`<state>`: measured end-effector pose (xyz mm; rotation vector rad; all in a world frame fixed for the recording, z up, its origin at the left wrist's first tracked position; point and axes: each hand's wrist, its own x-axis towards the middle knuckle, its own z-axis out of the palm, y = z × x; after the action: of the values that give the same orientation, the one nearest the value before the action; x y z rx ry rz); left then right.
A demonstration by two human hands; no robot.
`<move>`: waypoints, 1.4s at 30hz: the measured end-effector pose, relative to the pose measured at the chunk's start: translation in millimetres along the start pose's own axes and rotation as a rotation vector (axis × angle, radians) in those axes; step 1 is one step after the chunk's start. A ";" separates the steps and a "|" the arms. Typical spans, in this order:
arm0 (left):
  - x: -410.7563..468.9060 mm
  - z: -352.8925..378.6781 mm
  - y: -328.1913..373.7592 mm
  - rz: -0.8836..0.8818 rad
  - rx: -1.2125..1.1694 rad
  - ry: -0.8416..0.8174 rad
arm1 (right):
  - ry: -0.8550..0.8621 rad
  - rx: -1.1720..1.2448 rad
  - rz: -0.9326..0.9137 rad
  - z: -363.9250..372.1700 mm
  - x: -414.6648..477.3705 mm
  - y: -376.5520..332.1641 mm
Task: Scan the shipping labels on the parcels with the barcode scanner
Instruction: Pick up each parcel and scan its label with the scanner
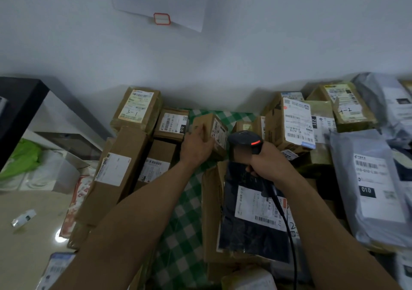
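My left hand (197, 148) grips a small brown cardboard parcel (213, 131) and holds it tilted, its white label facing right. My right hand (270, 163) grips the handle of a black barcode scanner (245, 143) just to the right of that parcel; an orange light glows on the scanner's head and its black cable (287, 229) trails down toward me. Under the scanner lies a black plastic mailer (245, 213) with a white label.
Labelled cardboard boxes (137, 109) crowd the left and back, more boxes (292, 126) and grey mailers (370, 187) the right, all on a green checked cloth (185, 222). A white wall stands behind. A beige table surface (29, 240) lies at the lower left.
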<state>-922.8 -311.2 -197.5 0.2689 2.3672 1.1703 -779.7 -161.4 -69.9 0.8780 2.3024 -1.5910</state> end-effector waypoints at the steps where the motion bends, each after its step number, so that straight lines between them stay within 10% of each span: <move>1: -4.2 -3.1 2.2 0.020 -0.014 0.025 | 0.009 0.006 -0.004 -1.3 -3.0 -1.8; 15: -179.7 -100.0 68.9 0.279 -0.548 0.119 | 0.136 0.158 -0.317 2.1 -109.5 -60.4; 42: -237.7 -174.3 63.0 0.392 -0.033 0.082 | 0.058 -0.089 -0.365 39.9 -268.2 -66.1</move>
<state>-807.1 -482.8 21.6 0.7122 2.4308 1.4160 -609.3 -308.0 95.6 0.5096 2.6710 -1.5933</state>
